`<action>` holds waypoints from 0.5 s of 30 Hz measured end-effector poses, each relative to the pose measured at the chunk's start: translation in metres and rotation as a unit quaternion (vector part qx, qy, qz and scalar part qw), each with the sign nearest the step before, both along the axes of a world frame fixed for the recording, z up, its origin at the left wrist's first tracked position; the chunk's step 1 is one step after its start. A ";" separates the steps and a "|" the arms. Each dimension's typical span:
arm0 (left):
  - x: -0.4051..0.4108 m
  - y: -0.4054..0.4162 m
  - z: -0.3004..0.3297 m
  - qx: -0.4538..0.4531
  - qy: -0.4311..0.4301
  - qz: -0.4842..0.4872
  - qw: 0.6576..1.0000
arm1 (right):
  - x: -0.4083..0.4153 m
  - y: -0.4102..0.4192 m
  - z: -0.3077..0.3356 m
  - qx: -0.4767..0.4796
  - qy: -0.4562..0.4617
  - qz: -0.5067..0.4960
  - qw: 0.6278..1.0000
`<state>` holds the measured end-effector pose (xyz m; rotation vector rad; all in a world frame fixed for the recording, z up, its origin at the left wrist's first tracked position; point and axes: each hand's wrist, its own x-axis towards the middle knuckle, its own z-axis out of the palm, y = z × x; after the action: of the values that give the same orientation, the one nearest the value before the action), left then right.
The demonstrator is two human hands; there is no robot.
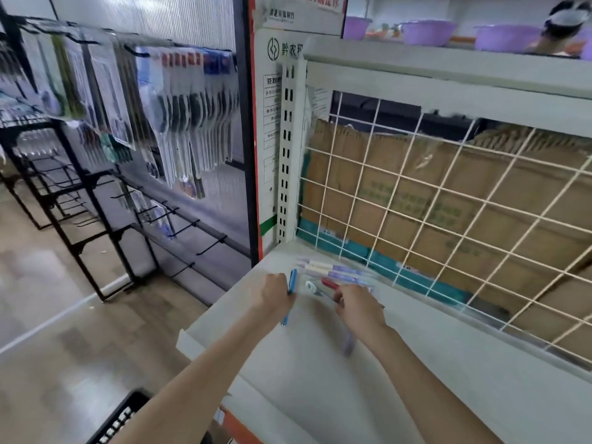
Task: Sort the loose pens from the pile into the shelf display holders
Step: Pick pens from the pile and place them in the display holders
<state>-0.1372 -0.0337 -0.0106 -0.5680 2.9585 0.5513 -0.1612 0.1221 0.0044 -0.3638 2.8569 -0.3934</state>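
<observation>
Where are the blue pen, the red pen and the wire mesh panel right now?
blue pen (pixel 292 278): head view, on the upper barrel above the left hand (pixel 275 294) gripping it.
red pen (pixel 330 284): head view, on its red end beside the right hand (pixel 358 307).
wire mesh panel (pixel 443 187): head view, on a white wire crossing.

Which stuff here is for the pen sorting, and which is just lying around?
For the job: blue pen in left hand; right hand at the pen pile; white shelf.
Just around: purple basins; cardboard boxes; hanging packets.
</observation>
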 end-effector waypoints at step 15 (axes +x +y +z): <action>0.025 -0.003 0.035 0.456 0.047 0.023 0.888 | 0.006 0.029 0.015 -0.328 -0.042 -0.068 0.941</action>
<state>-0.1125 -0.0369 0.0248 -0.4838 2.3256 1.8342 -0.1552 0.1514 0.0189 -0.2462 2.5950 -1.3578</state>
